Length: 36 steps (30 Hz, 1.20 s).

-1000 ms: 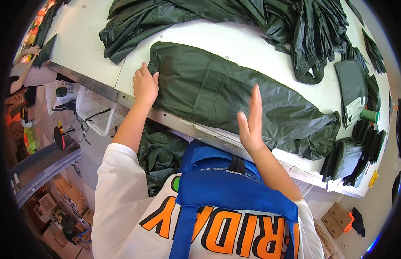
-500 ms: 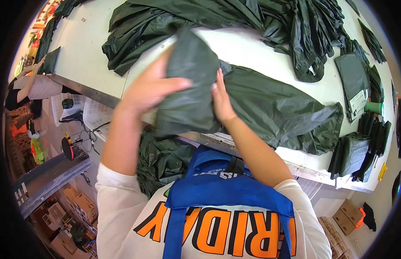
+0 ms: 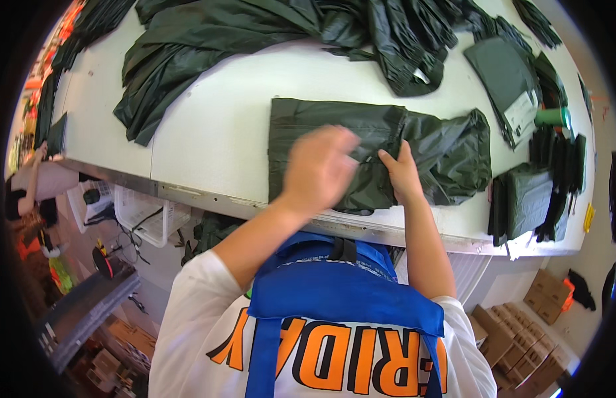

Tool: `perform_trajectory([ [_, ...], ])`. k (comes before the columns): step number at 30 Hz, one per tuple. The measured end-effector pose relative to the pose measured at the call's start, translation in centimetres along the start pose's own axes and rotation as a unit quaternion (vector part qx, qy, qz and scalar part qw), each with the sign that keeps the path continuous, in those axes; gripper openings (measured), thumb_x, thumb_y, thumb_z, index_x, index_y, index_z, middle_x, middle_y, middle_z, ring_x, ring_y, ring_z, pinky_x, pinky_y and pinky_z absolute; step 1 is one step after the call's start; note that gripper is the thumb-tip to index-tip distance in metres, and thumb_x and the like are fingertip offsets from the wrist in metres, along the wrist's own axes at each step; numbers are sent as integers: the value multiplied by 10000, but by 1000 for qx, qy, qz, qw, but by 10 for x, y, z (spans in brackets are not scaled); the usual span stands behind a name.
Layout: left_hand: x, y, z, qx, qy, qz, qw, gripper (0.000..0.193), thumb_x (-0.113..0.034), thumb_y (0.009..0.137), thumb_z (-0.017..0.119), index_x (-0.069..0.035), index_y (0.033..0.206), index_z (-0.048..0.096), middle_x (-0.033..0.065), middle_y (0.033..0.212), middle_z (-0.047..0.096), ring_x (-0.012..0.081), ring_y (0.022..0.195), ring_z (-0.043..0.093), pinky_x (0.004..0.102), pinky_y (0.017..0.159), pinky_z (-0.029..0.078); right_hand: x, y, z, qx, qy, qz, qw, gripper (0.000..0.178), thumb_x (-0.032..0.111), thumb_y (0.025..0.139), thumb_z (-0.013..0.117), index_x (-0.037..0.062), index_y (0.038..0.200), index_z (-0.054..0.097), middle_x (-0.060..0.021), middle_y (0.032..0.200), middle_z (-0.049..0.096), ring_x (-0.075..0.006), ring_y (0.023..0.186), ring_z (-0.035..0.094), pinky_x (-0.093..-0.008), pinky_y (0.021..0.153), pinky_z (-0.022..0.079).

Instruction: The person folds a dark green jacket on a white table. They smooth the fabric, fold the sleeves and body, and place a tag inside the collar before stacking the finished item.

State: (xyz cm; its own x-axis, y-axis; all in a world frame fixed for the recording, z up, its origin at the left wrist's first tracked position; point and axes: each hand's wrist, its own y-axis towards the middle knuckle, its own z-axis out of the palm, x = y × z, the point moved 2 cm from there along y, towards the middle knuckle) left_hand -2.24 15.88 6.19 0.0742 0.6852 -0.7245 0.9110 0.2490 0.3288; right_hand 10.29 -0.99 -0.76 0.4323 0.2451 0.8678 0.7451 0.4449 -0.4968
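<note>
A dark green coated-fabric garment (image 3: 447, 156) lies on the white table in front of me. Its left part is folded into a flat, squared panel (image 3: 301, 123), while the right part stays loose and wrinkled. Over the panel is my left hand (image 3: 321, 166), smeared by motion, so its fingers are hard to read. Along the fold where panel and loose part meet rests my right hand (image 3: 406, 178). Its thumb and a forefinger are spread apart on the fabric; the other fingers are hidden.
More dark green garments (image 3: 222, 46) are heaped across the table's far side. Flat folded packs (image 3: 530, 192) stand at the right, near a green roll (image 3: 552, 118). White crates (image 3: 145, 212) sit below the table edge (image 3: 188, 192) at left. Another person (image 3: 36, 182) works at far left.
The folded part, raised between both hands before, now lies flat on the table. My left hand has come down over it, and my right hand has moved right to the fold.
</note>
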Motion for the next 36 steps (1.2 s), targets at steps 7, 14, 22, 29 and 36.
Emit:
perform_trajectory([
  [7, -5, -8, 59, 186, 274, -107, 937, 935, -603, 656, 732, -312, 1446, 324, 270, 1528, 22, 534, 1378, 39, 682, 1059, 83, 1, -5, -8, -21, -202, -53, 978, 425, 148, 860, 621, -19, 1199, 430, -238, 1089, 604, -330, 1013, 593, -401, 879, 451],
  [14, 6, -13, 80, 164, 304, -86, 935, 1037, -510, 613, 807, -326, 1468, 249, 238, 1537, -15, 483, 1399, 29, 635, 1088, 69, -15, -83, -243, -568, 40, -233, 788, 564, 231, 843, 709, 26, 1259, 387, -126, 1140, 475, -231, 908, 537, -367, 804, 477],
  [22, 5, -13, 82, 160, 323, -78, 929, 1048, -455, 607, 826, -327, 1468, 243, 218, 1541, -7, 463, 1405, 54, 627, 1092, 91, -9, -105, -325, -578, 437, 6, 689, 633, 384, 748, 797, 12, 1157, 489, -107, 1003, 525, -248, 851, 579, -335, 698, 451],
  [29, 5, -11, 85, 149, 323, -69, 932, 1038, -461, 613, 821, -320, 1467, 249, 218, 1541, 10, 464, 1402, 69, 633, 1086, 103, -31, -114, -374, -432, 412, 62, 800, 401, 276, 712, 820, 121, 957, 544, -64, 905, 508, -177, 701, 524, -328, 599, 418],
  [36, 0, -13, 77, 159, 324, -89, 928, 990, -540, 625, 786, -339, 1454, 282, 244, 1535, 50, 495, 1391, 70, 656, 1070, 110, 20, -151, -369, -372, 383, -220, 816, 328, 44, 846, 580, 23, 1171, 547, -170, 1142, 584, -314, 1042, 584, -466, 900, 493],
])
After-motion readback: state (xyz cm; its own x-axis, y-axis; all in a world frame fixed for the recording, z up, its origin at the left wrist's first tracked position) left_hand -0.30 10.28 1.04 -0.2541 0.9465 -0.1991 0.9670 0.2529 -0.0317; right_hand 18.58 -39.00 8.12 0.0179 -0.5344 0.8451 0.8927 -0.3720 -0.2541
